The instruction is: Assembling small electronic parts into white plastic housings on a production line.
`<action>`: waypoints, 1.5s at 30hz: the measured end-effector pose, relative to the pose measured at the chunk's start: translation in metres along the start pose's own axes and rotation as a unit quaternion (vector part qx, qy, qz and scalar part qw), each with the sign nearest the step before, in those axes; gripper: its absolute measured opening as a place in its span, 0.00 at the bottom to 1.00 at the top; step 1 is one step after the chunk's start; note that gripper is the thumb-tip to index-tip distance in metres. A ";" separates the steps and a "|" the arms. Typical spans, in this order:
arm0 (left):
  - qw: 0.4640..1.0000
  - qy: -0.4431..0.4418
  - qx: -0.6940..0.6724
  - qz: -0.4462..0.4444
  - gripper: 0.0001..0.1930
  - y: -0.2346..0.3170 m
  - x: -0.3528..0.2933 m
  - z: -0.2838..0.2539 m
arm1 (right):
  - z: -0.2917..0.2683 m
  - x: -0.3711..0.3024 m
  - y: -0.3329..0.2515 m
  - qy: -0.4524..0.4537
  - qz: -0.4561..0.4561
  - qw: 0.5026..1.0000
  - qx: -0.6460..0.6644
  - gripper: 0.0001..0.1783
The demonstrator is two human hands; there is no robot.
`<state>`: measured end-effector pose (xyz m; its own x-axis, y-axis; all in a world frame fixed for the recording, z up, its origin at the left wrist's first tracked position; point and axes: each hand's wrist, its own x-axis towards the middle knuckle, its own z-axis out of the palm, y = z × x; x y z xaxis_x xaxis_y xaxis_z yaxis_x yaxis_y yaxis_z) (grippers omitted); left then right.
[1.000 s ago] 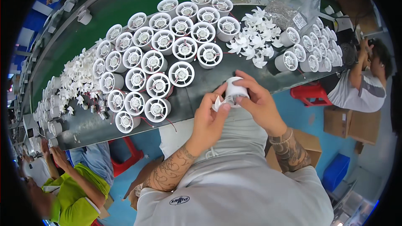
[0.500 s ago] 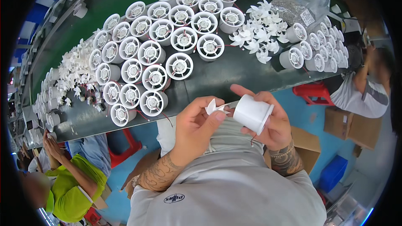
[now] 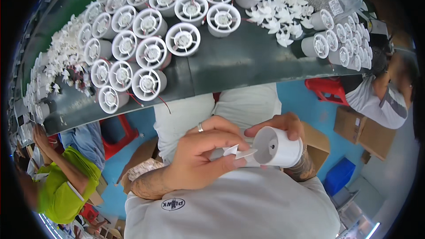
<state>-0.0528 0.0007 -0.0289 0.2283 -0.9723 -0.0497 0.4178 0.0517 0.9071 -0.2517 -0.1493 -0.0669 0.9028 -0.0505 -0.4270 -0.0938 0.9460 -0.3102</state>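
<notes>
Pinched between the thumb and fingers of my left hand point(image 3: 206, 148) is a small white fan impeller point(image 3: 239, 152), its blades partly covered by the fingers. Beside it, my right hand point(image 3: 290, 125) grips a white cylindrical fan housing point(image 3: 287, 150) from the far side and around its back. The housing lies on its side, with its open mouth toward the impeller. Inside the mouth a small dark motor shaft point(image 3: 272, 146) shows. Impeller and housing look very close at the rim; I cannot tell whether they touch. Both hands are over my lap, in front of the bench.
Many white fan housings point(image 3: 183, 40) with red wires stand on the dark bench point(image 3: 230, 64). Loose impellers point(image 3: 283, 11) lie in a pile beyond, near smaller stacked housings point(image 3: 315, 45). Co-workers sit at both sides, by red stools point(image 3: 326, 89) and cardboard boxes point(image 3: 374, 132).
My right hand has turned the housing so its open mouth faces the impeller. Both hands have come closer to my body, and the bench sits higher in view.
</notes>
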 end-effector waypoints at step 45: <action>0.993 -0.106 0.054 -0.018 0.09 -0.022 0.000 0.000 | -0.029 0.006 0.061 -0.200 -0.103 0.968 0.111 0.16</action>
<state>-0.0617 0.0000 -0.0487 0.0204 -0.9998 -0.0044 0.3230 0.0024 0.9464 -0.2640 -0.1010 -0.1130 0.9873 -0.1590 0.0009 0.1575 0.9769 -0.1443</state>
